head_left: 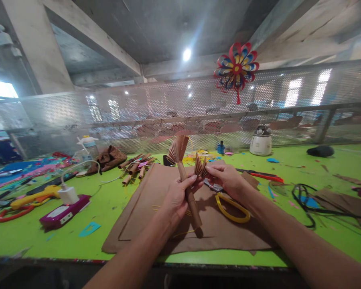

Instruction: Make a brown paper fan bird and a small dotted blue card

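Both your hands are busy: the left hand (179,194) is wrapped around a brown paper tube (193,210), while the right hand (225,178) pinches the edge of a small pleated fan (201,166) beside it. Looks like you grip the tube mid-length to steady it, leaving your right fingertips free for the delicate folds. That tube tilts above the brown paper sheet (150,224), with a larger pleated fan (178,149) at its upper end. So, counting: one tube in hand, two fans, one sheet, plus one pair of yellow-handled scissors (225,212) lying under your right forearm, probably parked there to stay within reach. Farther back on the left there's a heap of rolled paper tubes (134,167), several, but they overlap too much for me to count. One purple power strip (64,212) sits well left.
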`<action>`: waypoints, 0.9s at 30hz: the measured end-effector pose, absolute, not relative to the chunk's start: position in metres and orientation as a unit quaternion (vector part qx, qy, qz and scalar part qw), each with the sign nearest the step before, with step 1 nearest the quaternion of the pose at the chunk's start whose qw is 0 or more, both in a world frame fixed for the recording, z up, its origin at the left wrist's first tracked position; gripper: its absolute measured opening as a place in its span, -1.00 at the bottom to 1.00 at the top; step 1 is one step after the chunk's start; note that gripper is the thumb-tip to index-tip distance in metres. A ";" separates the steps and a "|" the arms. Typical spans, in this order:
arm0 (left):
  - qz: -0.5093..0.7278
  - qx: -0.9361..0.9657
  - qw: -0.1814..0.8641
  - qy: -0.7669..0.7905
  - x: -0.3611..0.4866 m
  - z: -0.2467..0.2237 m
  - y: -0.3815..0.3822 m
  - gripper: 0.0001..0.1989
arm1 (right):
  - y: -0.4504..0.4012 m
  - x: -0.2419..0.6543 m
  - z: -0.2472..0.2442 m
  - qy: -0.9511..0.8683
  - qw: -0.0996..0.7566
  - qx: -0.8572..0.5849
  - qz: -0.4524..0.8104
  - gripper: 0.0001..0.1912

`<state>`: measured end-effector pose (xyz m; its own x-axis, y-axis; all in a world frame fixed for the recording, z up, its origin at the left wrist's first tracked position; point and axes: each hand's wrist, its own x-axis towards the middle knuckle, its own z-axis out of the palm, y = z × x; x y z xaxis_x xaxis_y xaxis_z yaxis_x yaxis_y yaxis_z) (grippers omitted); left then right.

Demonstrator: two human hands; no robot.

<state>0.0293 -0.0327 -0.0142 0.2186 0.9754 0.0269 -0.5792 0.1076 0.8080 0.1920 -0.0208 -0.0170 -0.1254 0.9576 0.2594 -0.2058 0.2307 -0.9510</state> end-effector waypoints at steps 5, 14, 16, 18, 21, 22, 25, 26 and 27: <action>0.554 0.355 0.699 0.281 0.029 -0.013 -0.034 -0.93 | -0.021 0.192 -0.018 -0.545 0.565 -0.351 0.511 -0.67; 0.544 0.348 0.705 0.294 0.030 -0.009 -0.038 -0.92 | -0.023 0.190 -0.013 -0.523 0.581 -0.329 0.530 -0.63; 0.541 0.351 0.707 0.290 0.029 -0.009 -0.038 -0.92 | -0.023 0.190 -0.012 -0.514 0.585 -0.324 0.538 -0.62; 0.537 0.356 0.708 0.289 0.029 -0.010 -0.037 -0.93 | -0.024 0.189 -0.012 -0.512 0.584 -0.324 0.540 -0.60; 0.534 0.364 0.708 0.285 0.028 -0.013 -0.035 -0.93 | -0.024 0.189 -0.013 -0.531 0.573 -0.339 0.524 -0.64; 0.534 0.366 0.708 0.283 0.028 -0.013 -0.035 -0.93 | -0.024 0.189 -0.013 -0.543 0.567 -0.345 0.514 -0.66; 0.536 0.368 0.706 0.281 0.028 -0.015 -0.034 -0.93 | -0.025 0.188 -0.014 -0.573 0.556 -0.358 0.485 -0.72; 0.537 0.367 0.706 0.281 0.028 -0.015 -0.034 -0.93 | -0.025 0.187 -0.014 -0.577 0.555 -0.359 0.480 -0.72; 0.538 0.365 0.706 0.282 0.028 -0.016 -0.034 -0.93 | -0.025 0.187 -0.013 -0.579 0.555 -0.360 0.477 -0.72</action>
<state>0.0284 -0.0336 -0.0156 0.2622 0.9650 -0.0057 -0.5531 0.1551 0.8186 0.1871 -0.0253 -0.0133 -0.1254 0.9458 0.2995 -0.1126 0.2864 -0.9515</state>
